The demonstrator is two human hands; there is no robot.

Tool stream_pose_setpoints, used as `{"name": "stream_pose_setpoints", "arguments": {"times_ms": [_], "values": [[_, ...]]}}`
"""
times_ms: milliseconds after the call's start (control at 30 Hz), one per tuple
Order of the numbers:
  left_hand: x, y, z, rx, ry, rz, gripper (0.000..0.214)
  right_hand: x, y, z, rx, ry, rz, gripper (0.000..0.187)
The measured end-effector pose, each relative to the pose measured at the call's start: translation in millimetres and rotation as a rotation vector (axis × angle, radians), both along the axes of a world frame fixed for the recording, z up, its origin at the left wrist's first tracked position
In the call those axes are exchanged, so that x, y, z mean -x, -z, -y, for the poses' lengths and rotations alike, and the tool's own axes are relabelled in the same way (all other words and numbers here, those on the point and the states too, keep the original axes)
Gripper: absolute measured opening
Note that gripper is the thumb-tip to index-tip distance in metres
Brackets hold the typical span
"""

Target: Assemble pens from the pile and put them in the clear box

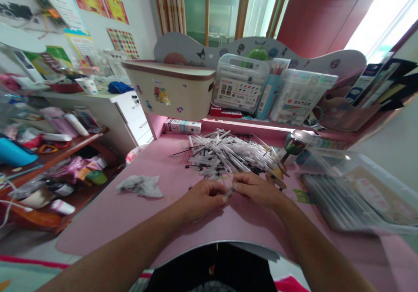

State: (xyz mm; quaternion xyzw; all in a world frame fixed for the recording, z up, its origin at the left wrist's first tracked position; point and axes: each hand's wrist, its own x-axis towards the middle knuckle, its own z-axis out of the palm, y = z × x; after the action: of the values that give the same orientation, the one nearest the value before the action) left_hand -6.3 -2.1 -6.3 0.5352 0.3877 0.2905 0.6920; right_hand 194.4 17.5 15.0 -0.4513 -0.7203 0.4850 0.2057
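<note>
Above the pink tabletop, my left hand [210, 196] pinches a slim translucent pen barrel [229, 192] between thumb and fingers. My right hand [253, 188] is closed on the other end of the same piece, its fingertips almost touching those of the left. Just beyond both hands lies a loose heap of white pen barrels [228, 152], with dark caps and thin dark refills mixed in. Fine detail of the held piece is blurred.
A crumpled white tissue [140, 186] lies left of my hands. To the right are a clear plastic case [369, 187] holding grey pens and a can [295, 144]. A cream bin [173, 91] and marker boxes [240, 83] line the shelf behind.
</note>
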Motion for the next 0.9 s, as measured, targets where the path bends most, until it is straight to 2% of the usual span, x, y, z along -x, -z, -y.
{"name": "stream_pose_setpoints", "arguments": {"times_ms": [200,267,400,500,667,800,900], "values": [[7.6,-7.6,-3.3,0.11,-0.043,0.101,0.019,-1.3,10.0,-1.8,0.081,0.048,-0.137,0.037],[15.3,-14.2,-9.4,0.083,-0.132,0.162,0.022,-1.2,13.4,-3.4,0.066,0.105,-0.159,0.04],[27.7,-25.0,-22.0,0.033,-0.305,0.402,0.027,4.3,14.8,-3.2,-0.153,0.212,-0.047,0.023],[28.8,-26.3,-26.5,0.087,-0.449,0.494,0.022,12.1,16.1,0.4,-0.307,0.169,0.032,0.013],[25.0,-24.0,-30.2,0.271,-0.617,0.524,0.01,26.5,23.8,6.2,-0.565,0.05,0.138,0.016],[24.5,-23.7,-32.5,0.281,-0.674,0.575,0.009,36.8,24.7,10.0,-0.71,0.014,0.236,0.024],[24.5,-22.6,-32.8,0.271,-0.684,0.563,0.01,41.9,24.5,11.1,-0.746,0.005,0.343,0.026]]}}
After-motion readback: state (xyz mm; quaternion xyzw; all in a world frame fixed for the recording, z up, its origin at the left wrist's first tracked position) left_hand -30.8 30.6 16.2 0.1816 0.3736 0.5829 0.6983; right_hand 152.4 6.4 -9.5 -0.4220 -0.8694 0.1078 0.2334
